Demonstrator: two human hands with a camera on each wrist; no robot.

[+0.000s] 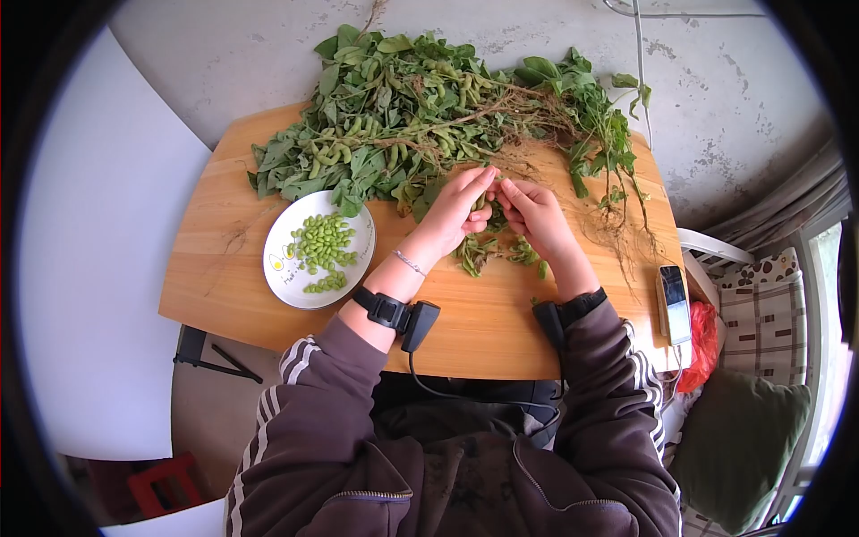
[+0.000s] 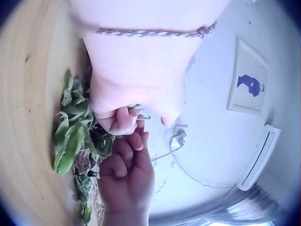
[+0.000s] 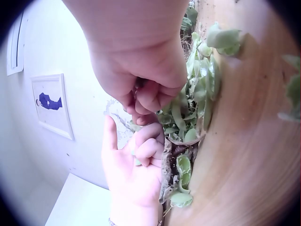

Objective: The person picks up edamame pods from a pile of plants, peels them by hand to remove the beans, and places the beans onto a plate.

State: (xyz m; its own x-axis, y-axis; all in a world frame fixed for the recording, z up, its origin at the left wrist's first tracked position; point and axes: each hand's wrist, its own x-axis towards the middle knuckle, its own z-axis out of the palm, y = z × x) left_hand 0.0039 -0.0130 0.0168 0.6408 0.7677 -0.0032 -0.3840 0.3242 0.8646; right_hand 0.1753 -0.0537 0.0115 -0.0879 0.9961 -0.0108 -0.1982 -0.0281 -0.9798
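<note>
Both hands meet above the table, at the front edge of the plant pile. My left hand [image 1: 456, 210] [image 2: 136, 80] has its fingers curled round a green bean pod [image 1: 480, 202], which they largely cover. Facing it, my right hand [image 1: 535, 217] [image 3: 141, 70] pinches at the pod's end with thumb and curled fingers touching the left fingertips. Small green bits show between the left fingers in the right wrist view. Below the hands lie opened pods [image 1: 474, 253] [image 3: 183, 170]. A white plate [image 1: 284, 213] at the left holds shelled green beans [image 1: 324, 240].
Leafy bean plants [image 1: 385, 116] with pods cover the table's back, their roots [image 1: 537, 112] trailing right. A phone [image 1: 674, 304] with a cable lies at the right edge of the wooden table [image 1: 465, 336]. A chair with a green cushion [image 1: 743, 447] stands at the right.
</note>
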